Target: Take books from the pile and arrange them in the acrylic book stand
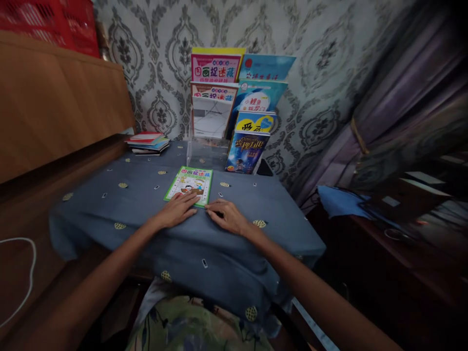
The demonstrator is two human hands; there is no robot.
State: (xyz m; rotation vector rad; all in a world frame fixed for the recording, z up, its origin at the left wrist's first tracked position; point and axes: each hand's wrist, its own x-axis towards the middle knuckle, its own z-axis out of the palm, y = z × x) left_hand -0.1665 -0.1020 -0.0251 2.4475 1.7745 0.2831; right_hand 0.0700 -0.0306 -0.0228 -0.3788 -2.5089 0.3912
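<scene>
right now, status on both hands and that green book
Left hand flat, open, fingers on green book. Right hand open on blue tablecloth, beside book's near corner. Nothing on top of book.

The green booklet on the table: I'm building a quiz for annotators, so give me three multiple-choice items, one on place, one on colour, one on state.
1. Where does the green booklet lie?
A. on the blue tablecloth, in front of the clear rack
B. in the rack
C. on the stack of books

2. What colour is the booklet's border?
A. red
B. green
C. black

3. How is the left hand placed?
A. lifted in the air
B. closed on a pen
C. flat, fingers on the booklet's near edge

Answers: 1 A, it lies flat on the cloth; 2 B, green frames the cover; 3 C, the fingers overlap its edge, while the right hand rests beside it.
</scene>
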